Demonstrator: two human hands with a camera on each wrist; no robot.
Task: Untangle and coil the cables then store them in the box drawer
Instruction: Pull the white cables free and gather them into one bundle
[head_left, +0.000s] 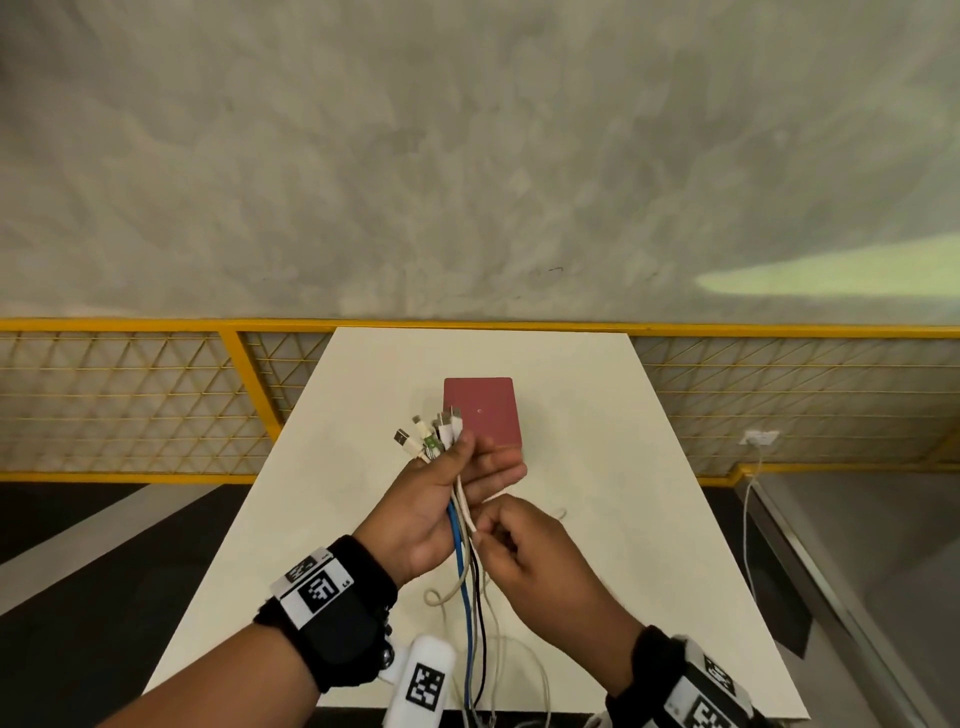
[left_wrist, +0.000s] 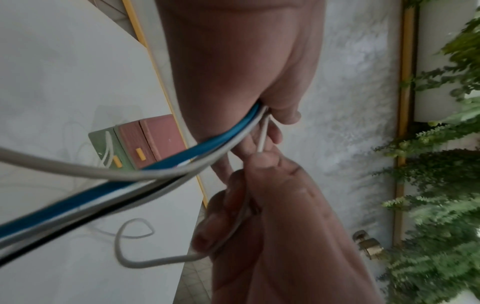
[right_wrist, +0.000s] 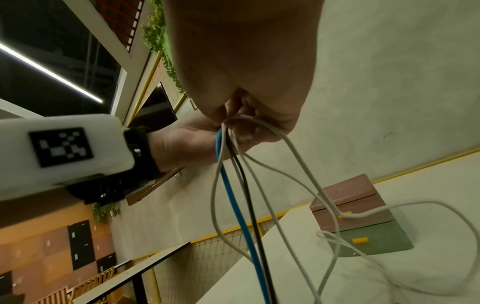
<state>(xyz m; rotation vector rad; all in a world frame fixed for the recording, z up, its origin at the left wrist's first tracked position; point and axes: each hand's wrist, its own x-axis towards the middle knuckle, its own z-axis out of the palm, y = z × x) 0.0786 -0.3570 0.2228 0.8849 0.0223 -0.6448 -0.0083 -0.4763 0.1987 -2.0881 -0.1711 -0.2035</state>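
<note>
My left hand holds a bundle of cables above the white table, thumb pressing them against the palm. Several plug ends fan out past its fingers. A blue cable, a black one and several white ones hang from the grip toward the near table edge. My right hand pinches a thin white cable just below the left palm. The pink box stands behind the hands; its green drawer is pulled out, with a white cable lying across it.
The white table ends at a yellow mesh railing at the back. Loose white cable loops lie on the tabletop near the front edge. A wall socket with a plugged white lead sits to the right.
</note>
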